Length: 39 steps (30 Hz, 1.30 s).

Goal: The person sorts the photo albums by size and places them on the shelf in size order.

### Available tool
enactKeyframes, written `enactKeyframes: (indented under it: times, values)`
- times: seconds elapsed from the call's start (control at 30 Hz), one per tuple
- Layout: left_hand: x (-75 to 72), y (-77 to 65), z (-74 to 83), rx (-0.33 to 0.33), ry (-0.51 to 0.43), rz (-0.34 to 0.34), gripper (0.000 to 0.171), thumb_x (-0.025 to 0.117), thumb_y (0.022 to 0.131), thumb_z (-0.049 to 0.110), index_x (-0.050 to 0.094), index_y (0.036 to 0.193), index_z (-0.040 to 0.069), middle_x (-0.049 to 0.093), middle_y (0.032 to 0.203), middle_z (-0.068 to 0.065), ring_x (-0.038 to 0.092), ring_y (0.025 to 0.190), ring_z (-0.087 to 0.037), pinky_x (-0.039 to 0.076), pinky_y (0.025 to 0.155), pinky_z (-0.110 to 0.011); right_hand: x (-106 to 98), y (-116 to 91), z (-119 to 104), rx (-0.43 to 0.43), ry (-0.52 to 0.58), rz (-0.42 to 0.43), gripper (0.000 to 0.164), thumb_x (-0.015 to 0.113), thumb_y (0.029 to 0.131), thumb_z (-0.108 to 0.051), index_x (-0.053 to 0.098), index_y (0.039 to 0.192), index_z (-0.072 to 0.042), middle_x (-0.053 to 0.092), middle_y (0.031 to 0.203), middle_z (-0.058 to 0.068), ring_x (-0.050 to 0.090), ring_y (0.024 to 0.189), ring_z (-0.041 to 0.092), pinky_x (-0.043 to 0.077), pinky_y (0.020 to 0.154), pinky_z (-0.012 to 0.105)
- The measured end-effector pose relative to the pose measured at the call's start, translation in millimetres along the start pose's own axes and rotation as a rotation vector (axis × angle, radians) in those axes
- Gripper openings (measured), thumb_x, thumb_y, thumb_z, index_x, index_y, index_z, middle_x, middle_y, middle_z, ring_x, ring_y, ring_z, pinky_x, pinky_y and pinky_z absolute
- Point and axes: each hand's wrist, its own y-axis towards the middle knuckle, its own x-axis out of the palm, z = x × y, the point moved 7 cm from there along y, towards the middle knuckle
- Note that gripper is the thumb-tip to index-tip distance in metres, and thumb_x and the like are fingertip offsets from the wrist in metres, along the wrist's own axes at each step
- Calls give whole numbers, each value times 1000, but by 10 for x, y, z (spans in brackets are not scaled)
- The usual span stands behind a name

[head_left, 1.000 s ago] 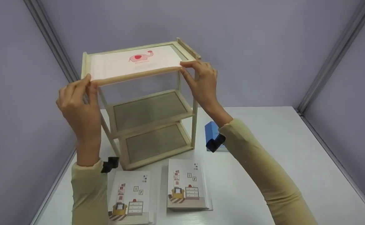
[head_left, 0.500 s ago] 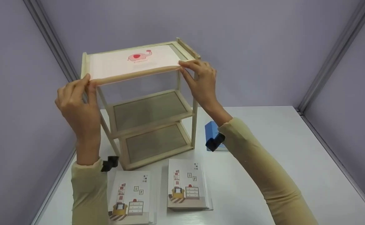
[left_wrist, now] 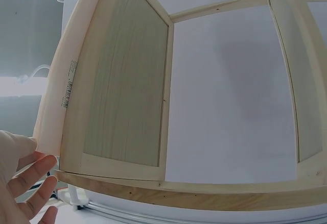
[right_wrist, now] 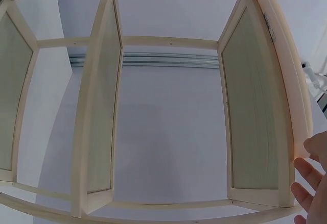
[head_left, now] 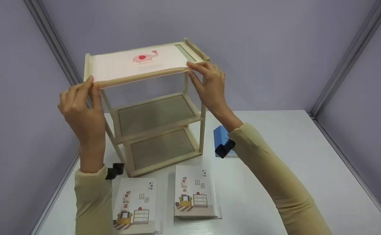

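A thin white booklet (head_left: 118, 65) with a pink elephant on its upper face lies across the top of a wooden shelf rack (head_left: 158, 135). Its front edge curves over the rack's front rail; a barcode shows on the overhanging part in the left wrist view. My left hand (head_left: 81, 109) pinches the booklet's front left corner between thumb and fingers. At the front right corner, my right hand (head_left: 211, 86) pinches it likewise. Both wrist views look up at the rack's shelf undersides, with fingertips beside the booklet's hanging edge (right_wrist: 286, 66).
Two stacks of illustrated white books, one left (head_left: 135, 202) and one right (head_left: 193, 192), lie on the white table (head_left: 275, 156) before the rack. A blue box-like object (head_left: 220, 135) sits right of the rack, partly behind my right sleeve. Walls stand close around the table.
Along with both hands, the booklet has shifted very slightly left and back on the rack's top. Both pinches stay the same. The books and the blue object keep their places.
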Motion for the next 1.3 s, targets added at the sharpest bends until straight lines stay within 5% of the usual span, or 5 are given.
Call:
enactKeyframes:
  times: [0.4, 0.8, 1.3]
  values:
    - [-1, -62, 3, 9, -22, -13, 26, 58, 92, 25, 70, 110, 10, 68, 96, -13, 53, 90, -29, 33, 84, -38, -32, -86, -1, -46, 49, 24, 30, 60, 91, -20, 63, 121, -18, 64, 107, 0, 52, 96, 21, 31, 81, 36]
    - [-24, -128, -27, 16, -74, -14, 24, 59, 90, 15, 68, 112, 10, 68, 100, -10, 54, 90, -25, 32, 83, -33, -73, -144, 44, -90, 180, 37, 38, 59, 90, -9, 54, 127, -8, 63, 109, 7, 52, 105, 17, 37, 94, 31]
    - [-40, -219, -48, 29, -118, -20, 26, 59, 89, 9, 67, 113, 9, 67, 98, -13, 54, 88, -26, 35, 81, -33, -64, -287, 132, -62, 211, 32, 27, 56, 92, -14, 57, 118, -9, 61, 109, 8, 53, 102, 14, 46, 78, 39]
